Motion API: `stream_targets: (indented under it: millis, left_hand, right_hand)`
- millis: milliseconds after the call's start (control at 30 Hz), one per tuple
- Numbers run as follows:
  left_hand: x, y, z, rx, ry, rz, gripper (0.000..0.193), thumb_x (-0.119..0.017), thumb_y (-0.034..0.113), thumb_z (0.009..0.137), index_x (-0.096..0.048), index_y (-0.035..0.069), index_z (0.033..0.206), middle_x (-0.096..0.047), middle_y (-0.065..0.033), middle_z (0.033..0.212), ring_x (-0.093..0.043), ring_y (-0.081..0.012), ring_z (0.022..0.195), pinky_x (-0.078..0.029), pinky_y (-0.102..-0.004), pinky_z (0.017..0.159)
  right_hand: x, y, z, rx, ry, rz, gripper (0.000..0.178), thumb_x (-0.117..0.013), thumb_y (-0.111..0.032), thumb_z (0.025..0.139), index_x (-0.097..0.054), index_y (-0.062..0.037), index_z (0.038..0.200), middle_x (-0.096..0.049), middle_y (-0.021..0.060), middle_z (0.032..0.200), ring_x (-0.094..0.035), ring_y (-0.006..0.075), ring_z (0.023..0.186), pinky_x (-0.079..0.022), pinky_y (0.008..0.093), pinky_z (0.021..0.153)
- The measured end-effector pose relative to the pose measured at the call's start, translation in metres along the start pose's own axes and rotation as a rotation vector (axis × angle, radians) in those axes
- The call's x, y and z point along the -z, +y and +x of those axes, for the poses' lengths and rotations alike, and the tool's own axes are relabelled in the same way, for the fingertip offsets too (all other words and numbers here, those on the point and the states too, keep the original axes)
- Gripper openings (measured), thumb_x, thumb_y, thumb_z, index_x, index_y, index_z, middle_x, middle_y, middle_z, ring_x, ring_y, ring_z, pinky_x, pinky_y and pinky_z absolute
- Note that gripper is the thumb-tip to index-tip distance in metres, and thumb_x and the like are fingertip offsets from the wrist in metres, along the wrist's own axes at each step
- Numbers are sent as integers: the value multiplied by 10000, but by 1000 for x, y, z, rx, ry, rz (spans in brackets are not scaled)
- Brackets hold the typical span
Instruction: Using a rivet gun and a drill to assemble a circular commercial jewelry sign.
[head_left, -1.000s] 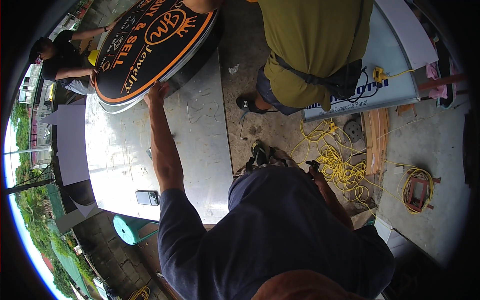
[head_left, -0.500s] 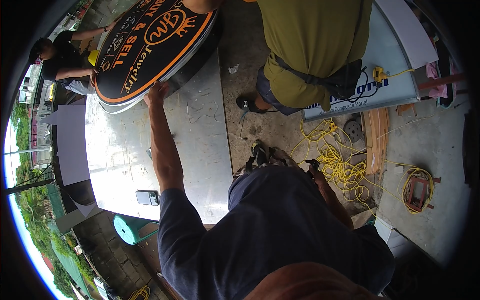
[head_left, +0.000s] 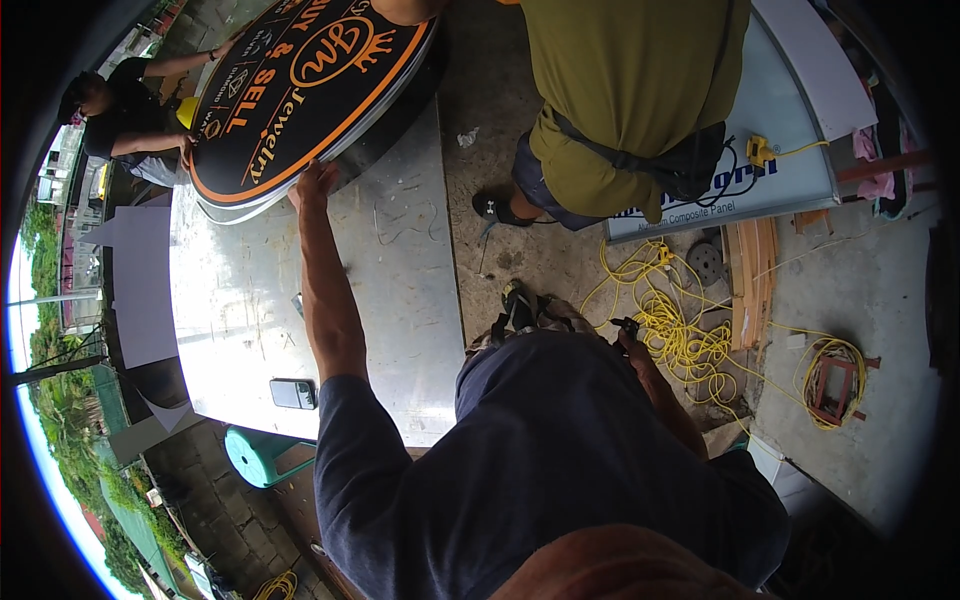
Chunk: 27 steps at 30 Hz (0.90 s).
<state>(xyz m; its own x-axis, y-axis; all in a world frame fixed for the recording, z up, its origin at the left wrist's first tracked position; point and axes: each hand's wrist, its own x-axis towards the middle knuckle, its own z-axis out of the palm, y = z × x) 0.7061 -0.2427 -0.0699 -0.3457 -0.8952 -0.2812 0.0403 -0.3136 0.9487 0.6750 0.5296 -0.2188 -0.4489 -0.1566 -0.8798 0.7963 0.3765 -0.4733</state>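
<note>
A large oval sign (head_left: 330,122), black with an orange border and orange and white lettering, overhangs the far part of a metal-topped table (head_left: 390,290). My left arm is stretched forward, and my left hand (head_left: 316,182) is closed on the sign's near edge. Down by my right side, my right hand (head_left: 632,345) is closed round a small dark object (head_left: 627,326) whose kind I cannot make out. At the far left, a co-worker (head_left: 125,115) has both hands at the sign's edge. Another person in an olive shirt (head_left: 630,90) stands beyond the table's right edge.
A dark phone (head_left: 293,393) lies on the table near my left arm. Yellow cable (head_left: 680,330) is tangled on the floor to my right, beside wooden strips (head_left: 752,280). A light blue panel (head_left: 790,100) is at the far right. A green stool (head_left: 250,455) stands at the table's near left.
</note>
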Motion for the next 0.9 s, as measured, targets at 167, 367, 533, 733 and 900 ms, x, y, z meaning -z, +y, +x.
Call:
stream_targets:
  millis: [167,367,533,733,900]
  left_hand:
    - [-2,1,-6,-16,-4,-4,316,-661,52,885,-560,-109,1138,-669,-228,993,-720,-331,799,-647,-383,688]
    - [-4,5,-18,-39,-14,-11,348,-675,95,877,-572,-125,1127,-671,-240,984,-720,-333,818,-640,-378,723]
    - [3,-5,-1,-11,-27,-72,364,-682,86,871,-559,-139,1129,-671,-246,981,-720,-341,840,-639,-386,725]
    - [24,-27,40,-60,-135,274,462,-681,187,918,-486,-124,1200,-650,-254,1039,-708,-360,891,-632,-446,740]
    - [43,-45,33,262,-104,29,622,-627,399,955,-425,-80,1297,-627,-254,1139,-699,-360,927,-611,-444,809]
  right_hand:
    - [-2,-17,-17,21,-43,48,439,-651,-554,898,-626,-119,957,-654,12,778,-678,170,695,-564,356,663]
    - [3,-61,-55,69,-53,-47,371,-650,-474,931,-604,-106,940,-656,34,772,-696,182,711,-576,349,659]
    - [2,-94,-82,185,-86,-94,344,-624,-394,966,-592,-52,972,-664,69,763,-696,200,668,-593,374,686]
    - [22,-134,-96,303,-9,-3,352,-622,-408,967,-596,-58,951,-658,63,764,-696,193,683,-587,361,689]
    - [55,-173,-102,420,62,149,491,-663,-493,914,-588,-18,1010,-653,101,806,-708,225,730,-604,369,747]
